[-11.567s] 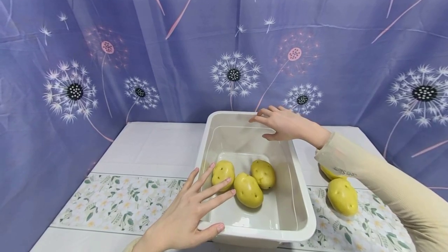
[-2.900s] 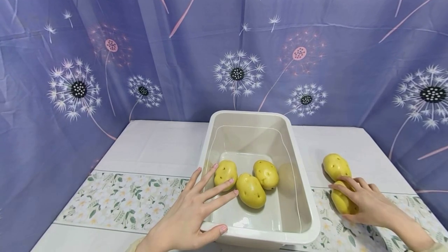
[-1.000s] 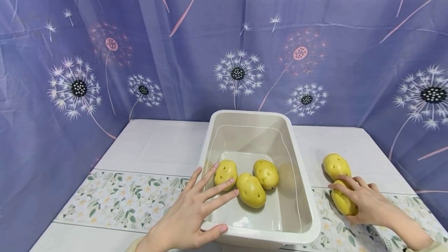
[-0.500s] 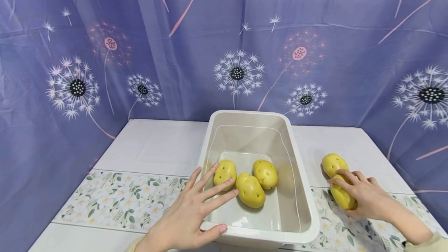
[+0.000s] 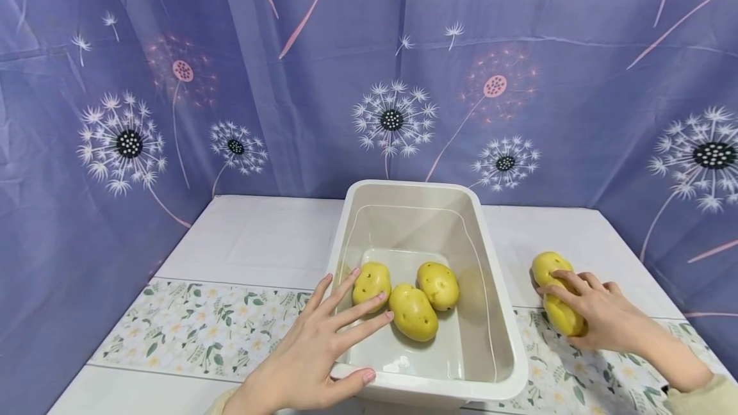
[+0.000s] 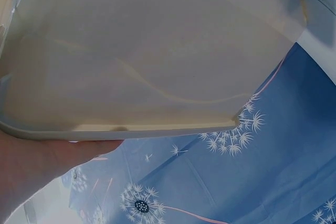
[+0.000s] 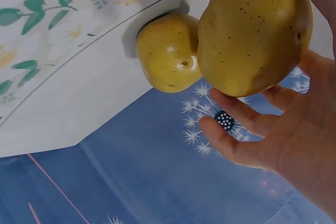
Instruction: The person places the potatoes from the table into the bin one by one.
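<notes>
My right hand (image 5: 614,319) grips a yellow potato (image 5: 562,314) to the right of the tub, fingers over its top and thumb at its near side. A second potato (image 5: 548,268) lies just behind it on the table, partly covered by my fingertips. In the right wrist view the gripped potato (image 7: 254,35) overlaps the other potato (image 7: 168,53). My left hand (image 5: 314,344), fingers spread and straight, lies over the near left rim of the pale tub (image 5: 507,370). Inside sit three potatoes: a left one (image 5: 371,284), a middle one (image 5: 413,314) and a right one (image 5: 438,285).
The white table (image 5: 259,235) carries a floral strip (image 5: 219,328) running across it on both sides of the tub. Behind and at the sides hangs a purple dandelion-print curtain (image 5: 300,114). The left wrist view is mostly the tub's wall (image 6: 157,51).
My right hand went from the tub's far rim to the near right-hand potato and took hold of it. Over the last second hand and potato shifted slightly up and back. My left hand stayed put.
</notes>
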The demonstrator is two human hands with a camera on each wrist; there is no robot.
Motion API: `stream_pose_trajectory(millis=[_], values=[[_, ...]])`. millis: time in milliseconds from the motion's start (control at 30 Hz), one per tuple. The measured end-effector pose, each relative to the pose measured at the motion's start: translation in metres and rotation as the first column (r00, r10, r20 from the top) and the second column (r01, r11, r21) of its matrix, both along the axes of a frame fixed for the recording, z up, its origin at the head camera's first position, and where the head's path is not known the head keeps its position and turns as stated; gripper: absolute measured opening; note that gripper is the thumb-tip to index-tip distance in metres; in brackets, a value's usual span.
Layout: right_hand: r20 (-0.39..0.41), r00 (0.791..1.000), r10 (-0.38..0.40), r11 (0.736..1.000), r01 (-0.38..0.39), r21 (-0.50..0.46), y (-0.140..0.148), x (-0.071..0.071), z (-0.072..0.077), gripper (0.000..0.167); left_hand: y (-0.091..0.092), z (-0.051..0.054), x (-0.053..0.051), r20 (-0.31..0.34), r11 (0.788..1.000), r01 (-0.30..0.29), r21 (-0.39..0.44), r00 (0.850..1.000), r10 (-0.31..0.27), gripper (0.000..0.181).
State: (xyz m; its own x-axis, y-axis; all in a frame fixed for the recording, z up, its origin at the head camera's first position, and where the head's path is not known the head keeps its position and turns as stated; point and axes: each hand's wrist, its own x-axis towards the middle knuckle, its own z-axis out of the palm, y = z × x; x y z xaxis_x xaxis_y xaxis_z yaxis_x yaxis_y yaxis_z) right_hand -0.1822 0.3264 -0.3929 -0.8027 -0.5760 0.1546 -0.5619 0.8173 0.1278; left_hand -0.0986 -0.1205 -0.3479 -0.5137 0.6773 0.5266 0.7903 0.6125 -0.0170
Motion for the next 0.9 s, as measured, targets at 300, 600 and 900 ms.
stream_pose_trajectory(millis=[300,600,900], values=[[-0.044,0.999,0.024,1.000,-0.024,0.000,-0.002,-0.003,0.006,0.084,0.000,0.000,0.000,0.012,1.000,-0.002,0.004,1.000,0.002,0.056],[-0.093,0.994,0.056,0.998,-0.058,-0.019,-0.005,-0.005,0.012,0.085,0.000,0.001,0.000,0.013,1.000,-0.004,0.000,1.000,0.004,0.054],[-0.059,0.997,0.045,0.999,-0.045,0.002,-0.009,-0.007,0.021,0.085,0.000,0.000,-0.001,0.018,1.000,0.005,0.008,1.000,-0.005,0.054]])
